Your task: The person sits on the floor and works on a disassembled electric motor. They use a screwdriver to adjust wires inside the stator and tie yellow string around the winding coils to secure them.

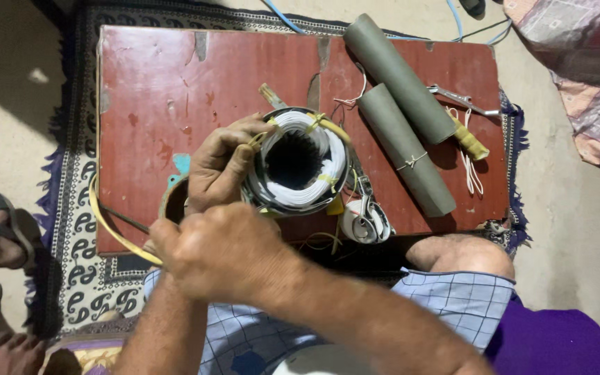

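The left hand (222, 167) clasped the side of a round motor stator (298, 161) wound with white coils, standing near the front edge of the red worktop (154, 90). The right hand (220, 250), grip closed, pinched a yellow strip (109, 229) curving off the worktop's left edge. Two grey rolled paper tubes (401, 104) lay just right of the stator, one tied with string

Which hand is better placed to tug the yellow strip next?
Probably the right. The right hand grips the yellow strip at its near end, while the left hand is clamped on the stator, steadying it.
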A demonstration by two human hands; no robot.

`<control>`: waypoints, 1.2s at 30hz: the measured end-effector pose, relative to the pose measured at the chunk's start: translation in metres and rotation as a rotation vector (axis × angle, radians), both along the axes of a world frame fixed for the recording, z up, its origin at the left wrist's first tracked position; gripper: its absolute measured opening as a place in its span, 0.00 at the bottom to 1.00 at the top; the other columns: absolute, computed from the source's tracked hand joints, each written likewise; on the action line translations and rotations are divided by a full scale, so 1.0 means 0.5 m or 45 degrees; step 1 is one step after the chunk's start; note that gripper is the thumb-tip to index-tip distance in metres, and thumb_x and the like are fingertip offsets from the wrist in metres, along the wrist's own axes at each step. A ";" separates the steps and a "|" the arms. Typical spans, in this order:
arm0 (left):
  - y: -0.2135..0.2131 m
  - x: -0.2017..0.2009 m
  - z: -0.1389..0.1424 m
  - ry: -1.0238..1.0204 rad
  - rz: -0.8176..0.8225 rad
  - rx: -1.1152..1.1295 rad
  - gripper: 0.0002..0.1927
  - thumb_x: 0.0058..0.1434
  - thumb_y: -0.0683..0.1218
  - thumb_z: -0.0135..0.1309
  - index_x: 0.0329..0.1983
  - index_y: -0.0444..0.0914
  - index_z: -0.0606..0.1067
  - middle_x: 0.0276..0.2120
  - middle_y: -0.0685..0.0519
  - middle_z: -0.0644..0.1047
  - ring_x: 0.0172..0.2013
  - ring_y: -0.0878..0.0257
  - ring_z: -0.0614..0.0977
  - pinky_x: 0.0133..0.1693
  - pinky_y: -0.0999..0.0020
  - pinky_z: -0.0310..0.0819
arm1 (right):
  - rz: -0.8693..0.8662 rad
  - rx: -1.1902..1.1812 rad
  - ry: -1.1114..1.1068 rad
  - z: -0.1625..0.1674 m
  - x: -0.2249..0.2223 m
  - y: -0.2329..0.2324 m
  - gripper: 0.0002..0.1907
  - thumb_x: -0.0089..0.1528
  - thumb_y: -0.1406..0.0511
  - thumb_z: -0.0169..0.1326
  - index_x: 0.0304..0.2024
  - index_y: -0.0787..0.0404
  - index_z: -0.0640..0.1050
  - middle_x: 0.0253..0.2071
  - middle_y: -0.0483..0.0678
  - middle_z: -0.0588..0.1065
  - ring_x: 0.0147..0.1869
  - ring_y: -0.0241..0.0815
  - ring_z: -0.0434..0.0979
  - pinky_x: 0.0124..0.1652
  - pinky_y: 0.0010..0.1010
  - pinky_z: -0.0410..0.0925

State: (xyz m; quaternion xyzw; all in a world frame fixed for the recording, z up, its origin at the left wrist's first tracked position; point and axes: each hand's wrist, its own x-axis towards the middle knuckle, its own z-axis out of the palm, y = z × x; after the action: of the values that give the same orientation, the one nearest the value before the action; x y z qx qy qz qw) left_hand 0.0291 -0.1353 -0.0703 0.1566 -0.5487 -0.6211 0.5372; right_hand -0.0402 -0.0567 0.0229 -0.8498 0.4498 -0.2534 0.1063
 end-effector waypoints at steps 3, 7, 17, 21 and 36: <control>0.000 -0.003 0.009 0.022 -0.045 0.046 0.04 0.77 0.42 0.51 0.50 0.37 0.75 0.57 0.46 0.79 0.65 0.57 0.74 0.75 0.52 0.58 | -0.097 -0.090 -0.141 -0.016 0.008 0.026 0.04 0.64 0.68 0.55 0.35 0.63 0.75 0.23 0.52 0.74 0.25 0.47 0.78 0.25 0.41 0.68; 0.004 0.001 0.015 -0.025 -0.032 0.005 0.04 0.78 0.41 0.50 0.49 0.37 0.75 0.58 0.47 0.79 0.63 0.58 0.74 0.74 0.55 0.56 | 0.029 -0.083 -0.188 -0.012 -0.010 0.025 0.08 0.64 0.64 0.56 0.36 0.62 0.74 0.23 0.52 0.73 0.24 0.48 0.77 0.22 0.39 0.67; 0.005 0.003 0.010 -0.070 -0.003 -0.026 0.04 0.77 0.42 0.51 0.49 0.36 0.73 0.57 0.46 0.79 0.65 0.58 0.74 0.76 0.52 0.56 | -0.114 -0.449 -0.213 -0.017 -0.020 0.046 0.13 0.68 0.62 0.59 0.32 0.59 0.72 0.21 0.43 0.63 0.25 0.41 0.66 0.26 0.38 0.58; 0.002 0.005 0.005 -0.137 0.014 -0.074 0.03 0.77 0.41 0.51 0.49 0.36 0.72 0.58 0.46 0.79 0.64 0.58 0.75 0.78 0.50 0.53 | -0.025 -0.512 -0.347 -0.045 -0.030 0.066 0.09 0.70 0.63 0.57 0.38 0.60 0.75 0.25 0.44 0.62 0.29 0.43 0.67 0.31 0.40 0.60; -0.002 0.010 -0.002 -0.113 0.015 -0.109 0.03 0.76 0.40 0.51 0.50 0.36 0.73 0.58 0.46 0.79 0.63 0.59 0.75 0.79 0.49 0.52 | -0.207 -0.369 -0.591 -0.052 -0.052 0.066 0.04 0.66 0.68 0.53 0.44 0.59 0.74 0.33 0.45 0.70 0.36 0.44 0.72 0.34 0.35 0.66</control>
State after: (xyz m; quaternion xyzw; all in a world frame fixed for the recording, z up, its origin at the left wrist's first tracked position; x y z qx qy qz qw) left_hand 0.0339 -0.1361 -0.0710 0.1640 -0.5972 -0.5862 0.5223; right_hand -0.0663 -0.0236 -0.0031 -0.7365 0.4393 -0.5105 0.0633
